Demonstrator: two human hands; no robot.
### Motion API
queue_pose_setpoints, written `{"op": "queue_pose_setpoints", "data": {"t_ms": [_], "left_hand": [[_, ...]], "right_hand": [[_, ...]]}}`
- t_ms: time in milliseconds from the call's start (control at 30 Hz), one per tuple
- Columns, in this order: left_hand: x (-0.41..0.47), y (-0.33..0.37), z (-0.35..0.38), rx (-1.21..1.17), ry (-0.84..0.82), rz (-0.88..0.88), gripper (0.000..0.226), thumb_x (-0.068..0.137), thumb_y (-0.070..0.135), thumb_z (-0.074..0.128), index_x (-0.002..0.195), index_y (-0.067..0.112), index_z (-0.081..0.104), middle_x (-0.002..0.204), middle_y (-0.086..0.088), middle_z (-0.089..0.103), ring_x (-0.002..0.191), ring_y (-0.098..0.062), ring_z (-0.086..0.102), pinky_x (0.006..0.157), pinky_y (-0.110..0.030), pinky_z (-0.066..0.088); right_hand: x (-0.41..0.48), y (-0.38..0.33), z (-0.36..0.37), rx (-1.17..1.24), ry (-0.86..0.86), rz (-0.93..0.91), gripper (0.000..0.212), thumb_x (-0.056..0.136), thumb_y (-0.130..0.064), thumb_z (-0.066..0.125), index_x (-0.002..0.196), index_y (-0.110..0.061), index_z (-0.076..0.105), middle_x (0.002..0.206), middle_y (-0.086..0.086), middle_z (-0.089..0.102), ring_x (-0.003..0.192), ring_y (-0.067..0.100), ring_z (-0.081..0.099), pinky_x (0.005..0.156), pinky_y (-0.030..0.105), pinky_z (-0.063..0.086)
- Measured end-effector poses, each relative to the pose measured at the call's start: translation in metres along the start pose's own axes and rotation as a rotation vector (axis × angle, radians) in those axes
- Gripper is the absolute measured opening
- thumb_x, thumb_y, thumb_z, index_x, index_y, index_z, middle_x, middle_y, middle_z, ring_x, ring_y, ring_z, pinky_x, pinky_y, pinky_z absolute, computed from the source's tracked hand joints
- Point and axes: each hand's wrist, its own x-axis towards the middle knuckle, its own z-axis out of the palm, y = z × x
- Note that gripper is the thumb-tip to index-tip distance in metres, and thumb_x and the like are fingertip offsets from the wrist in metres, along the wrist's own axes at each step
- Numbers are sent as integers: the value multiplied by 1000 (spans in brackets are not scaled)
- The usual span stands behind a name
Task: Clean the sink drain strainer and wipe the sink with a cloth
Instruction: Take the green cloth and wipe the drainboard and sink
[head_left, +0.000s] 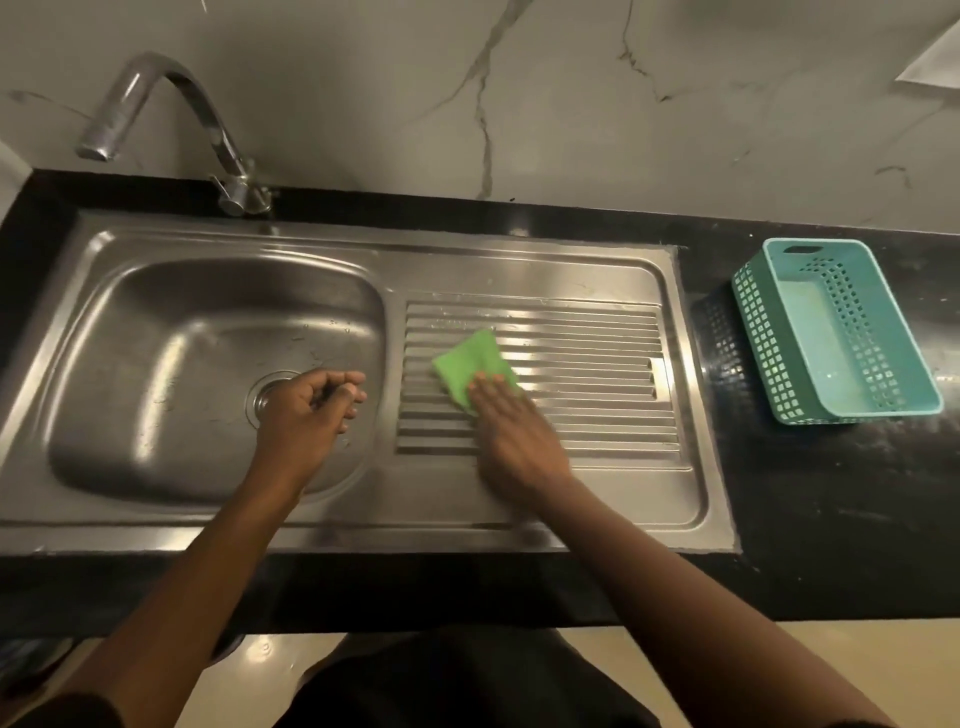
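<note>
A steel sink (130, 291) has its basin on the left and a ribbed drainboard (597, 364) on the right. A green cloth (470, 364) lies on the drainboard's left part. My right hand (511, 431) presses flat on the cloth's near edge, fingers together. My left hand (311, 410) hovers over the basin's right side with fingers loosely curled and nothing seen in them. It covers most of the round drain strainer (265, 389), of which only the left rim shows.
A chrome tap (156, 109) arches over the basin from the back edge. A teal perforated plastic basket (836, 332) stands empty on the black counter (810, 493) to the right. A marble-patterned wall runs behind. My dark-clothed body is at the counter's front edge.
</note>
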Motion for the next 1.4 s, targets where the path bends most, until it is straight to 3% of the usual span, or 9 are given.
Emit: {"op": "queue_pose_setpoints", "data": {"t_ms": [200,333,600,733,867,1000,1167,1300,1400], "left_hand": [[1,0,6,-3,-75,-27,28,99,8,63,94,31,78,84,5,80,71,-6,67,71,-33,57],[3,1,3,0,-85,-16,28,99,7,63,95,31,77,83,6,80,77,-14,69,70,-33,57],[4,3,5,19,-104,11,29,99,7,63,94,32,76,85,6,80,73,-7,69,72,-33,57],[4,9,12,32,-108,34,28,99,9,64,94,33,76,82,11,80,68,5,68,69,-26,57],[5,10,15,36,-113,51,26,99,10,63,97,32,77,84,6,80,70,4,70,69,-25,57],[2,8,12,49,-131,46,27,100,10,62,98,33,76,89,14,80,72,3,70,69,-23,58],[-2,4,6,47,-129,23,26,99,13,65,94,35,77,89,13,80,75,-2,71,72,-28,59],[-4,-1,0,39,-113,5,25,98,12,65,94,33,78,89,11,80,81,-15,72,74,-37,59],[-5,-1,-1,27,-113,-11,27,99,9,63,93,31,77,87,11,80,81,-16,70,74,-38,58]], "right_hand": [[-85,131,-47,-49,101,450,57,104,-19,38,161,-12,33,169,10,29,157,33,26,128,52,18],[-57,84,-28,10,156,632,60,103,-17,38,160,0,27,169,23,22,156,44,19,128,55,17],[-6,-65,27,132,14,254,78,92,-9,38,164,-1,9,173,20,1,159,42,-5,130,47,-3],[9,-104,29,176,-53,102,67,99,-11,38,163,-4,19,173,16,10,160,37,2,129,46,3],[-21,-49,13,115,-26,-76,60,100,-11,45,159,-9,37,168,10,32,158,30,24,128,44,23],[-62,34,-14,41,121,168,53,102,-19,52,155,-17,46,163,3,43,153,23,37,122,42,37],[-103,107,-40,43,154,485,58,103,-15,53,159,-15,36,166,8,36,155,30,31,125,44,27],[-77,58,-15,118,287,668,59,103,-7,43,160,-6,31,169,16,26,158,36,18,130,49,15],[-53,-13,15,156,263,504,73,95,1,42,164,-6,18,173,15,12,160,37,2,131,46,1]]}}
